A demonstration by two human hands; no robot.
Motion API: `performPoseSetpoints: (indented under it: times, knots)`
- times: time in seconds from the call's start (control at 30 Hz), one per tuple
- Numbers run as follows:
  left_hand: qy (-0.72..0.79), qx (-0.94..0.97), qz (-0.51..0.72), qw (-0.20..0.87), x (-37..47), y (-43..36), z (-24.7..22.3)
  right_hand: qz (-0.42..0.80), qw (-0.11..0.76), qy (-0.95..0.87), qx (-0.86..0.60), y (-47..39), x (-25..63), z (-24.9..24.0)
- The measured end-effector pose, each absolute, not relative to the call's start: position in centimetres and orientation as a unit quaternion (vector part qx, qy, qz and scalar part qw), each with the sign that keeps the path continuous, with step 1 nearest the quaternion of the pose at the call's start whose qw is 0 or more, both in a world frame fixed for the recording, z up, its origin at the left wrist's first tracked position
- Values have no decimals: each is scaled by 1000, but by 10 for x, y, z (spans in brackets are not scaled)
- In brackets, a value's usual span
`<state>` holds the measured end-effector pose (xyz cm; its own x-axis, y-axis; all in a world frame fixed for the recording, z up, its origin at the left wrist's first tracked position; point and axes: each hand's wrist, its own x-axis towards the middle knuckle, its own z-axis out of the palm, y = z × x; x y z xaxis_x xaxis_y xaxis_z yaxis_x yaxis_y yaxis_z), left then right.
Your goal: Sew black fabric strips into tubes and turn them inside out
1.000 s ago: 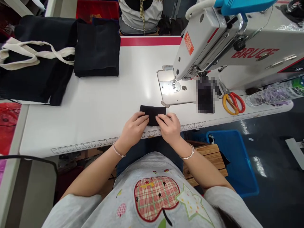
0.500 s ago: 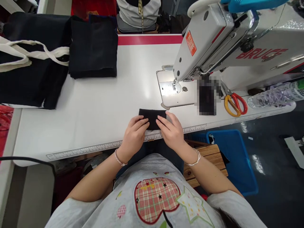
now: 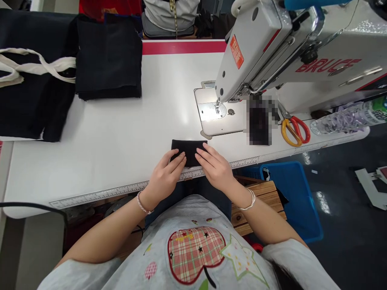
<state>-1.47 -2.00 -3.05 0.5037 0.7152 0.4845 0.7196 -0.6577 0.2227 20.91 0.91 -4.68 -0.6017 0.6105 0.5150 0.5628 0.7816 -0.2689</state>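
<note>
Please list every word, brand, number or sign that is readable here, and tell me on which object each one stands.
"BRUCE": red letters on the sewing machine.
Orange sticker on the machine's head: characters too unclear to quote surely.
Ruler strip along the table's front edge: numbers too small.
Bottle label: too blurred.
Yellow lettering on the apple patch: unreadable.
Measuring tape: numbers too small.

head-worn view, looking forward and steeply down, from above the lap
</note>
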Motion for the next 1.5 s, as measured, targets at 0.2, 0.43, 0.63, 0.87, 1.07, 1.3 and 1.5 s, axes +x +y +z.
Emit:
performPoseSetpoints:
  times: [0.2, 0.43, 0.63, 0.87, 1.07, 1.3, 1.5]
  knots:
    - [-405, -876, -261, 30, -17, -22, -25, 45, 259, -908, -327, 5, 212, -35]
    - [-388, -890, -235, 48, -24, -24, -27, -2, 189, -916, -353, -3, 210, -20]
    - [-378, -915, -142, 19, -32, -30, -41, -46, 154, -885, -437, -6, 183, -8]
    - [-393, -911, -127, -9, -27, -29, -34, -22, 200, -853, -481, 7, 162, -23]
    - [-397, -891, -216, -43, -15, -8, -21, -16, 236, -870, -434, 6, 161, -37]
    - [-435, -873, -220, -8, -5, 7, -9, -11, 238, -868, -436, 4, 160, -34]
    - [-449, -869, -205, -5, -12, 1, -14, 28, 211, -863, -457, 2, 158, -28]
